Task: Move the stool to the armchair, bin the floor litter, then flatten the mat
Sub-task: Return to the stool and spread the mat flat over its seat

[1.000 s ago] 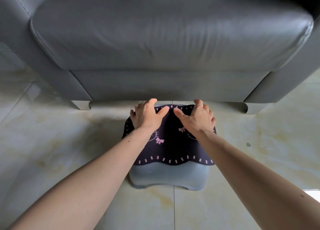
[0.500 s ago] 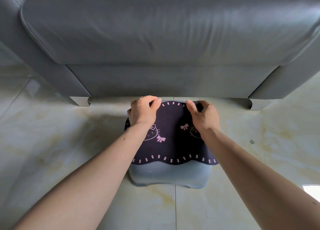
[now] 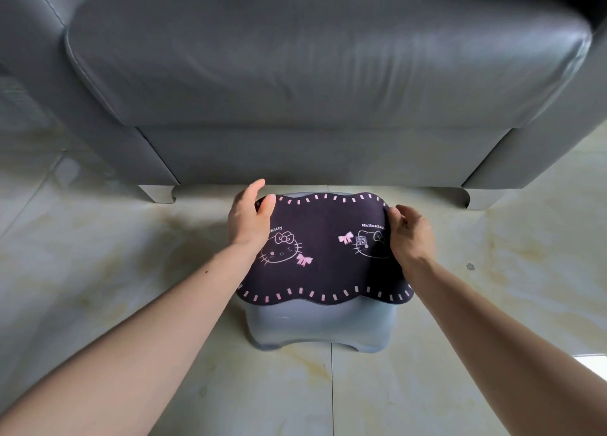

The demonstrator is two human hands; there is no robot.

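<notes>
A low grey plastic stool stands on the tiled floor just in front of a grey leather armchair. A dark mat with pink dashes and cat prints lies spread over the stool's top. My left hand pinches the mat's far left corner, thumb on top. At the mat's far right edge, my right hand grips it with curled fingers. The mat looks nearly flat, its front edge overhanging the stool.
The armchair's two short feet stand on the floor either side of the stool. A small dark speck lies on the tiles to the right. Pale marbled floor extends left, right and toward me.
Both hands have slid apart from the mat's middle to its far corners, spreading it wider over the stool. The view has shifted slightly closer.
</notes>
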